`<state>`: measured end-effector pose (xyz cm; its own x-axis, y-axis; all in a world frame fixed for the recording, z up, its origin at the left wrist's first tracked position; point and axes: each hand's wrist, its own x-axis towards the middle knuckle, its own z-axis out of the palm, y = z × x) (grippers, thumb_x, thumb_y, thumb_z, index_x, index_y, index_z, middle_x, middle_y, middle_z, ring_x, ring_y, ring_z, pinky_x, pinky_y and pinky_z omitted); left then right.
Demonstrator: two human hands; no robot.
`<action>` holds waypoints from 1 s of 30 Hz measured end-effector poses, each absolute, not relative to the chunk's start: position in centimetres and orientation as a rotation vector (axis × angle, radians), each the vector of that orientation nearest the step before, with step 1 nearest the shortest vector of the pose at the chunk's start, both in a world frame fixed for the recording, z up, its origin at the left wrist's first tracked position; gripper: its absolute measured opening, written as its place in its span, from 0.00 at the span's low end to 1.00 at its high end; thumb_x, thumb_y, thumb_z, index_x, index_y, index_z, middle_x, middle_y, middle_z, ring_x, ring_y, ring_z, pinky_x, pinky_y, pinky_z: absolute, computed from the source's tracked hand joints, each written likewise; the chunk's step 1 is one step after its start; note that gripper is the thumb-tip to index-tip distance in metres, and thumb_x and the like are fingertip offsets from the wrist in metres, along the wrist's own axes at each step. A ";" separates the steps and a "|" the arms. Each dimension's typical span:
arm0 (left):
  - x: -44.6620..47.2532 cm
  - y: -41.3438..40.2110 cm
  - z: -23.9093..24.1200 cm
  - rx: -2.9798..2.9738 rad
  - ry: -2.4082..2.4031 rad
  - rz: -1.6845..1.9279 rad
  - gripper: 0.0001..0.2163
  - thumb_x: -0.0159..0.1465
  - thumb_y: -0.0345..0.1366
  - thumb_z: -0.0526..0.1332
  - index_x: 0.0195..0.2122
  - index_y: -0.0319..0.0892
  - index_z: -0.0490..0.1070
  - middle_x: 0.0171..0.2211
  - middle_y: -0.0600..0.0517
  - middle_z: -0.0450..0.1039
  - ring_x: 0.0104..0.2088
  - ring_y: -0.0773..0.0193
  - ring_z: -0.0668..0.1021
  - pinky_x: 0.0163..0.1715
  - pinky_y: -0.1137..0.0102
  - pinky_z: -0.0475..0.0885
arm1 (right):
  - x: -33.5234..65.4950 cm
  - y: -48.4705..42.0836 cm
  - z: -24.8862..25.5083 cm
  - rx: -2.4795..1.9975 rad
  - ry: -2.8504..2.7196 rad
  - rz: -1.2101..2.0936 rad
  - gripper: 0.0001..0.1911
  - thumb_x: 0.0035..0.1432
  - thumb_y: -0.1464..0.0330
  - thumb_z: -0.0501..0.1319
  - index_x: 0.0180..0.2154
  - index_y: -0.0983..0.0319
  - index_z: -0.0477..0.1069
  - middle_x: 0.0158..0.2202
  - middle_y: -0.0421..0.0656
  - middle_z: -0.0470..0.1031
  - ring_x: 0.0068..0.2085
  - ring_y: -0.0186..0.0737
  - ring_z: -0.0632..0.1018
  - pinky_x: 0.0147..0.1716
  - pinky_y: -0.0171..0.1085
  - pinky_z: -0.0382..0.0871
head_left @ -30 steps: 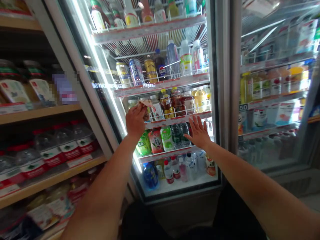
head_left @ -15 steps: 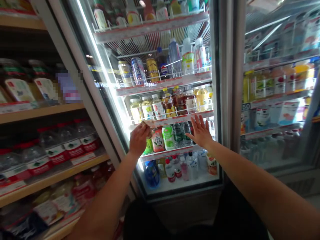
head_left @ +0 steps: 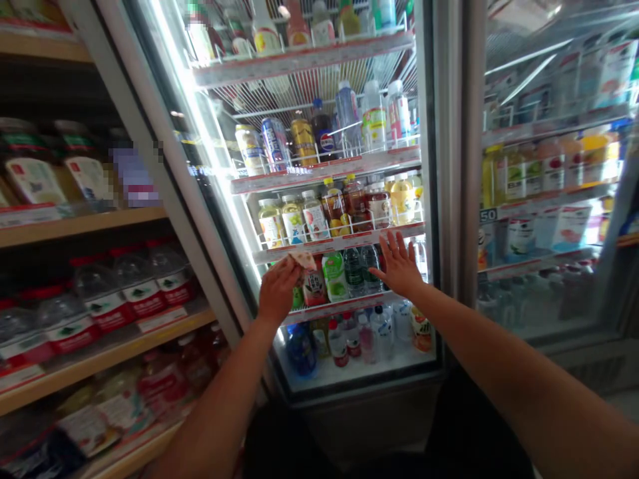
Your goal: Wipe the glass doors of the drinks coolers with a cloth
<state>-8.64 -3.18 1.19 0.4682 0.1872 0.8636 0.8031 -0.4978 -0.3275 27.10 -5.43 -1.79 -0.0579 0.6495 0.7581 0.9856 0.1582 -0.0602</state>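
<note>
My left hand is closed on a crumpled, light patterned cloth, held up at the glass door of a lit drinks fridge. To its right, my right hand is spread with the fingers pointing up, its palm toward the glass. Whether that palm touches the pane I cannot tell. Behind the glass, between my hands, stand a green bottle and a reddish pack, the latter partly covered by the cloth.
At left, open shelves hold water bottles with red caps and juice bottles. A metal frame divides this fridge from another glass-fronted fridge at right. My dark-clad legs are below.
My left hand and the cloth have shifted slightly down, and more of the cloth now shows. My right hand stays spread in almost the same place.
</note>
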 end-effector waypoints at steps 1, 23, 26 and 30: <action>-8.6 -3.1 1.3 -1.915 -0.849 -1.059 0.18 0.69 0.29 0.50 0.54 0.44 0.75 0.57 0.43 0.74 0.61 0.50 0.72 0.58 0.50 0.71 | 27.1 -5.4 -1.8 -1.561 -1.779 -0.652 0.50 0.66 0.47 0.52 0.71 0.57 0.20 0.75 0.47 0.26 0.74 0.55 0.34 0.69 0.64 0.35; -2.3 -3.8 4.0 -1.982 -0.874 -0.992 0.19 0.69 0.30 0.53 0.59 0.50 0.71 0.61 0.49 0.71 0.62 0.53 0.71 0.59 0.54 0.69 | 27.1 -5.2 -2.4 -1.528 -1.750 -0.715 0.50 0.66 0.47 0.52 0.71 0.56 0.18 0.75 0.46 0.27 0.74 0.55 0.36 0.69 0.64 0.38; -1.3 -3.8 4.9 -1.846 -1.024 -1.098 0.21 0.69 0.32 0.53 0.63 0.44 0.67 0.65 0.43 0.64 0.64 0.48 0.68 0.58 0.49 0.69 | 27.1 -5.2 -2.5 -1.520 -1.742 -0.715 0.51 0.66 0.47 0.52 0.71 0.56 0.17 0.75 0.46 0.26 0.74 0.55 0.36 0.69 0.64 0.38; 0.3 -3.8 4.3 -2.019 -0.882 -0.923 0.20 0.69 0.32 0.53 0.62 0.51 0.68 0.64 0.48 0.67 0.65 0.53 0.68 0.62 0.53 0.66 | 27.1 -5.3 -2.6 -1.496 -1.747 -0.720 0.51 0.66 0.48 0.52 0.70 0.56 0.16 0.75 0.47 0.24 0.74 0.57 0.37 0.68 0.65 0.40</action>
